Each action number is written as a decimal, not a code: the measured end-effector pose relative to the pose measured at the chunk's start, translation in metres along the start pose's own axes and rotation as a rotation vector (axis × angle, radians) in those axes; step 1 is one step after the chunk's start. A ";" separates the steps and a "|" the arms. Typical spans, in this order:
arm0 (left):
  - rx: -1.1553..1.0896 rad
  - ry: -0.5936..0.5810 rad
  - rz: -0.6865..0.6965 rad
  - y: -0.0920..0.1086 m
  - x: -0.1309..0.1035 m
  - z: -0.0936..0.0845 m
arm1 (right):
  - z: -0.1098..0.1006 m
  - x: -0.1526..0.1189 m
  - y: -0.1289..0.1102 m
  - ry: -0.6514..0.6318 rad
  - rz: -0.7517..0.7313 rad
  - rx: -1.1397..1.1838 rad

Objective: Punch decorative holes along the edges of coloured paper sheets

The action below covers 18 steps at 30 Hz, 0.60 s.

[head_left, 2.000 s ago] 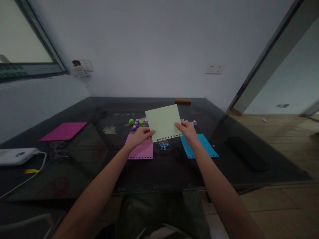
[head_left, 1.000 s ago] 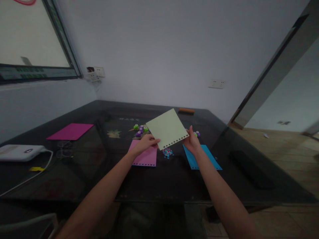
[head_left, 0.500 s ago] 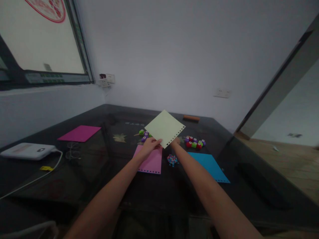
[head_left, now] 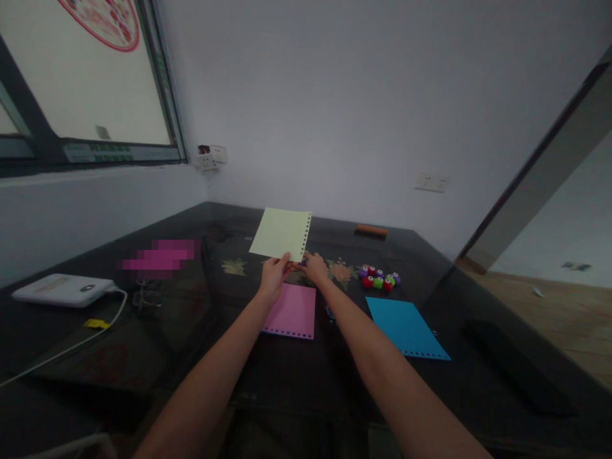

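The left hand [head_left: 274,277] pinches a pale yellow square sheet with a row of holes [head_left: 282,231] by its near edge, raised over the dark glossy counter [head_left: 287,379]. With support at that edge alone, the sheet could sag or slip. The right hand [head_left: 315,269] curls beside its holed corner; whether it grips anything, I cannot tell. Its forearm, if lowered, could scatter the small coloured pieces [head_left: 329,313] it mostly hides. No container shows; the round-eyed red, purple and green toys [head_left: 380,280] sit loose.

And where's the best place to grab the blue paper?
Probably pinch the right edge of the blue paper, coming from the right: it lies flat, that edge shows no holes, and the right arm hides its near left corner.
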<state>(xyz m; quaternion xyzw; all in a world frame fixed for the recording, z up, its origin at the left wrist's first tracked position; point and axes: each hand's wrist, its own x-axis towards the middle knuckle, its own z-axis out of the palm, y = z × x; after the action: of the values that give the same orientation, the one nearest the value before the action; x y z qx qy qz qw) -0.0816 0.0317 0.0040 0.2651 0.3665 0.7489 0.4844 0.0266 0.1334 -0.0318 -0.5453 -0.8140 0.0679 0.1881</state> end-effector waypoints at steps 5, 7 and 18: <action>0.038 -0.008 0.003 0.001 -0.004 0.003 | 0.004 -0.005 0.001 0.075 -0.002 -0.059; 0.056 -0.008 0.013 0.001 -0.004 0.004 | 0.004 -0.007 0.000 0.084 0.002 -0.061; 0.143 -0.048 0.039 -0.003 -0.008 0.007 | -0.003 -0.012 -0.008 0.056 0.101 -0.054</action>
<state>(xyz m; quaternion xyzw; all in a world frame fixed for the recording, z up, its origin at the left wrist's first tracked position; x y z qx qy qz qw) -0.0709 0.0269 0.0052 0.3241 0.4022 0.7234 0.4582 0.0248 0.1189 -0.0294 -0.5924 -0.7813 0.0400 0.1924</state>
